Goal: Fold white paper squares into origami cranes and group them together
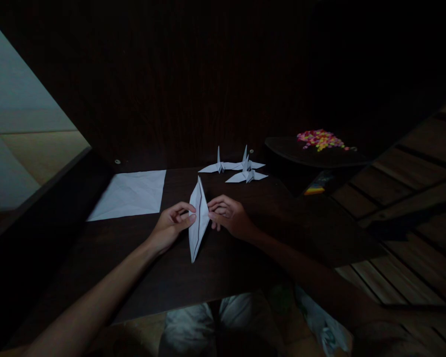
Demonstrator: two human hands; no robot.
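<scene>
A folded white paper (198, 225), long and pointed at both ends with a slit down its middle, is held between my two hands above the dark table. My left hand (173, 223) pinches its left edge, thumb on top. On the opposite edge, the thumb and fingers of my right hand (228, 215) are closed on the paper. Behind it stand several finished white paper cranes (248, 175), close together with wings spread. To the left lies a flat, creased white paper sheet (132, 194).
The dark tabletop (148, 277) meets an upright back panel (193, 89). At the right, a raised shelf (282, 148) carries a heap of small pink and yellow pieces (321, 140). A dark raised edge (52, 193) runs along the left. Wooden slats (412, 272) are at far right.
</scene>
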